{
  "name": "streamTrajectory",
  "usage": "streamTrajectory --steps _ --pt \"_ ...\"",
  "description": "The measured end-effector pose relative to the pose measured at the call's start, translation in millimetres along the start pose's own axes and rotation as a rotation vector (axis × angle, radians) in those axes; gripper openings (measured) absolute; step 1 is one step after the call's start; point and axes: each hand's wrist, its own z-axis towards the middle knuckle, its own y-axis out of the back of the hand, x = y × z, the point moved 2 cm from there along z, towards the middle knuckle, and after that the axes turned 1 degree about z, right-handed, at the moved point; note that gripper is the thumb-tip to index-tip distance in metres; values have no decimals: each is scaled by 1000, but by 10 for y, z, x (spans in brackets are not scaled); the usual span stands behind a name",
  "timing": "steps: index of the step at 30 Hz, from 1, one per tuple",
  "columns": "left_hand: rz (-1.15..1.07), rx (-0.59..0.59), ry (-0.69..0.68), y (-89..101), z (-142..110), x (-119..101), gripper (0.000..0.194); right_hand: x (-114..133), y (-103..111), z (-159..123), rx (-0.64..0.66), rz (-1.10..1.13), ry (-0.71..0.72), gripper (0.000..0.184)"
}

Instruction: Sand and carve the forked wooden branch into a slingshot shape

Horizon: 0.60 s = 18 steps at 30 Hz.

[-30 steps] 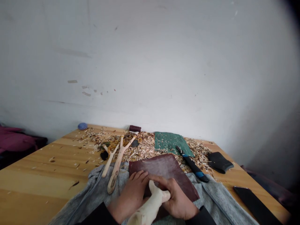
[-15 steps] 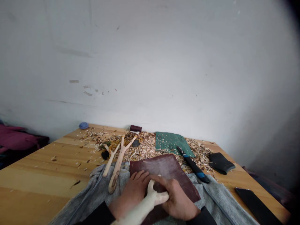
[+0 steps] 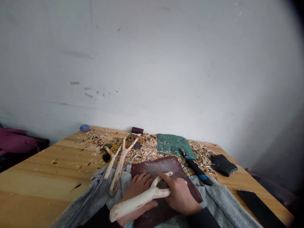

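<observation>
My right hand (image 3: 181,194) grips a peeled, Y-shaped wooden slingshot fork (image 3: 140,201) by its prongs, the index finger stretched along one of them. The fork's thick handle end points down to the left, passing over my left hand (image 3: 139,186). That hand lies flat with its fingers stretched out on a dark red sheet of sandpaper (image 3: 163,166), its thumb showing below the handle. The sheet rests on a grey cloth (image 3: 224,199). Left of my hands lie a larger slingshot fork (image 3: 121,164) and a smaller one (image 3: 110,167).
Wood shavings (image 3: 147,147) cover the table's far side around a green sheet (image 3: 174,144). To the right are a black-and-blue handled tool (image 3: 196,167), a black curved piece (image 3: 223,164) and a phone (image 3: 261,207). A thread spool (image 3: 137,130) stands near the wall.
The slingshot fork in my right hand has shifted and turned, so its whole handle and a far prong tip now show. My left hand stays flat on the sandpaper.
</observation>
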Motion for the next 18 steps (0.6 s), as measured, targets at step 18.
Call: streamTrajectory --steps 18 --pt "92 -95 5 -387 110 242 39 230 20 -26 33 168 146 57"
